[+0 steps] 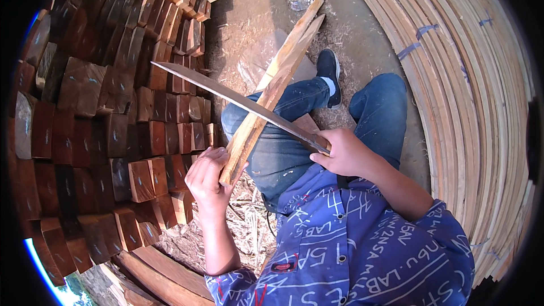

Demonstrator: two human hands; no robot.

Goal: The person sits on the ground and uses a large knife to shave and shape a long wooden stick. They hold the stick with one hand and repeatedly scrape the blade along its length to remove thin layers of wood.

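Observation:
My left hand (208, 174) grips the near end of a long, rough piece of wood (247, 140), which slants up and away to the right over my thigh. Toward its far end the wood parts into two strips. In my right hand (347, 153) is the handle of a machete, its long blade (229, 96) pointing up to the left. The blade crosses over the wood near its middle; whether its edge is cut into the wood I cannot tell.
Stacked dark timber blocks (73, 136) rise along the left side. Long pale planks (447, 79) with blue straps lie along the right. Wood shavings (247, 215) cover ground beside my leg. My shoe (327, 76) rests on the dirt floor (238, 5) ahead.

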